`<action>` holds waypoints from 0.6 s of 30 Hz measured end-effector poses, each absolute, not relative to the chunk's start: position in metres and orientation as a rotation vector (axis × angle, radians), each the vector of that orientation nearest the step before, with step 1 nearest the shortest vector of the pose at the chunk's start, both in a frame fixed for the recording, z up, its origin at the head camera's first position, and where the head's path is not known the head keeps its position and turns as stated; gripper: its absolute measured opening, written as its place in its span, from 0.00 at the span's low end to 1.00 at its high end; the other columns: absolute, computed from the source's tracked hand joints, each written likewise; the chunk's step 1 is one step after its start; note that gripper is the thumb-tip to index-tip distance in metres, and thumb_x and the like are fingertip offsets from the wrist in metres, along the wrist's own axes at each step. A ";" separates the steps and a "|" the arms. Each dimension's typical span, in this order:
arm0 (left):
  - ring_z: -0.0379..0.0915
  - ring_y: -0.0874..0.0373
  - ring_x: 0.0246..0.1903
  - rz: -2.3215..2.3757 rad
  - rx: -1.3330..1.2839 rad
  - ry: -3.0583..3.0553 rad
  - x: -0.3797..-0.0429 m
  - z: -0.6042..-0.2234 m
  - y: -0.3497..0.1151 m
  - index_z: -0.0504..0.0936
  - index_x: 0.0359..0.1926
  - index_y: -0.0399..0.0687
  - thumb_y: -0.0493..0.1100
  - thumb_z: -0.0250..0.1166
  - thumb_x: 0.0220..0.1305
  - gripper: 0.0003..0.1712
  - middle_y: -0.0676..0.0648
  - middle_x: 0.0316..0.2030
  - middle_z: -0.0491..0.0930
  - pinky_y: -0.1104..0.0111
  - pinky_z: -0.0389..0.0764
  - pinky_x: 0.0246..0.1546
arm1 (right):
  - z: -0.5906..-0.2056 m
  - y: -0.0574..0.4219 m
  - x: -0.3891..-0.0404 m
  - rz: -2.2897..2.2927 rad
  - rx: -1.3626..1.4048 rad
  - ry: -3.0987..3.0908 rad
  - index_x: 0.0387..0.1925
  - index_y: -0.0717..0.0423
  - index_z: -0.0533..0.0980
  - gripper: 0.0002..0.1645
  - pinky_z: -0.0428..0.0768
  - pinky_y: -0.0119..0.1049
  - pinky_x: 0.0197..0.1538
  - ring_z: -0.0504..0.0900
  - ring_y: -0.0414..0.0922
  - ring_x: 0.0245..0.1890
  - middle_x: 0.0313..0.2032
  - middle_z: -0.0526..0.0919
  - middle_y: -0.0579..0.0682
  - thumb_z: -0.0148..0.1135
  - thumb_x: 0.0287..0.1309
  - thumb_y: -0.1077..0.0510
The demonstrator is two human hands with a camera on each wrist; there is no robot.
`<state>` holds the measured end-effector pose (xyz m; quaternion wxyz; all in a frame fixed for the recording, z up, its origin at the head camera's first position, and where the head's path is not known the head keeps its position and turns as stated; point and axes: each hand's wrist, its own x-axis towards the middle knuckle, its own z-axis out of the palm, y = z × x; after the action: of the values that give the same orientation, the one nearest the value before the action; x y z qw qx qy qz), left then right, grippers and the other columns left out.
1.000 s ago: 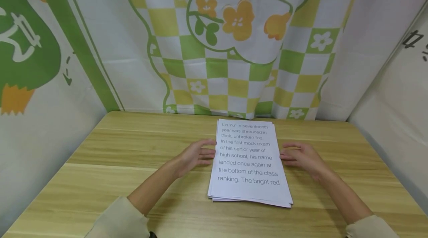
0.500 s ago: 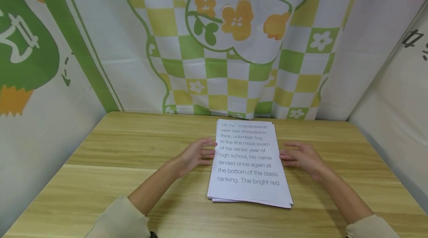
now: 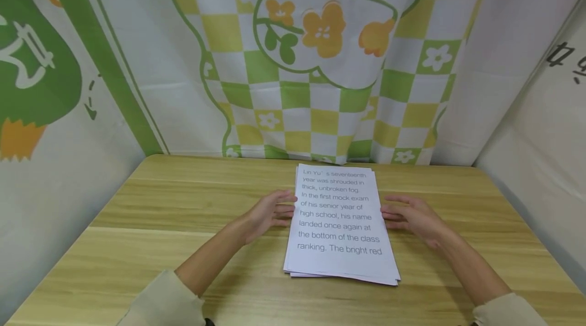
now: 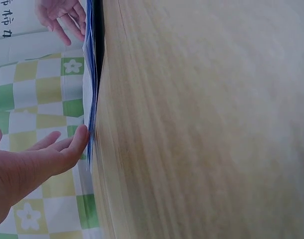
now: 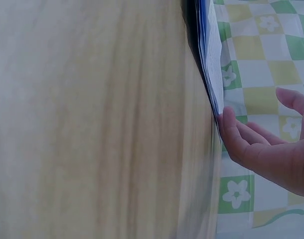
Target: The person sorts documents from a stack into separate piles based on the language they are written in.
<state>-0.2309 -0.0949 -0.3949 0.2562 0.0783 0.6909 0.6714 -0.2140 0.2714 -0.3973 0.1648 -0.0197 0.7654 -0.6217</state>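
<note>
A stack of printed paper sheets (image 3: 339, 224) lies on the wooden table, its lower corners slightly fanned out of line. Large English text covers the top sheet. On the left edge of the stack, my left hand (image 3: 267, 214) touches the paper with its fingertips, fingers nearly straight. My right hand (image 3: 414, 219) does the same at the right edge, fingers extended. Seen edge-on in the left wrist view, the paper stack (image 4: 90, 89) meets the fingertips of the left hand (image 4: 37, 162). In the right wrist view, the right hand (image 5: 266, 144) has its fingertips at the stack's edge (image 5: 210, 64).
The wooden table (image 3: 151, 234) spreads to both sides of the paper. Behind it hangs a checkered curtain (image 3: 297, 97) with flower prints. Pale printed cloth walls (image 3: 540, 127) stand at left and right.
My right hand has shifted very slightly left, its fingertips now at the paper's edge. The left hand and the stack stay almost as they were.
</note>
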 end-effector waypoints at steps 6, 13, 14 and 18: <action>0.53 0.30 0.75 1.825 0.220 1.881 -0.229 -0.394 -0.094 0.49 0.78 0.28 0.56 0.43 0.78 0.43 0.26 0.76 0.55 0.44 0.63 0.74 | -0.397 0.272 -0.213 -1.790 -0.071 2.172 0.75 0.78 0.50 0.34 0.84 0.43 0.60 0.82 0.53 0.59 0.65 0.71 0.77 0.46 0.79 0.63; 0.51 0.29 0.75 1.827 0.234 1.870 -0.228 -0.394 -0.094 0.48 0.78 0.26 0.55 0.42 0.79 0.43 0.26 0.76 0.54 0.44 0.62 0.75 | -0.396 0.271 -0.213 -1.821 -0.066 2.197 0.75 0.78 0.52 0.34 0.85 0.41 0.59 0.84 0.50 0.55 0.62 0.76 0.74 0.47 0.77 0.64; 0.51 0.29 0.75 1.823 0.235 1.870 -0.228 -0.394 -0.094 0.49 0.78 0.26 0.56 0.42 0.79 0.43 0.25 0.76 0.54 0.44 0.62 0.75 | -0.396 0.271 -0.213 -1.829 -0.070 2.202 0.75 0.78 0.52 0.34 0.85 0.40 0.58 0.85 0.48 0.53 0.60 0.79 0.72 0.50 0.77 0.64; 0.51 0.29 0.75 1.812 0.239 1.873 -0.228 -0.394 -0.094 0.50 0.77 0.26 0.56 0.43 0.78 0.43 0.24 0.75 0.54 0.44 0.62 0.75 | -0.397 0.270 -0.215 -1.867 -0.075 2.225 0.72 0.81 0.55 0.36 0.87 0.36 0.51 0.87 0.42 0.45 0.52 0.85 0.64 0.56 0.73 0.66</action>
<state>-0.2282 -0.0940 -0.3936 0.2592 0.0883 0.6912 0.6688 -0.2148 0.2703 -0.3974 0.1178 -0.0255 0.7604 -0.6382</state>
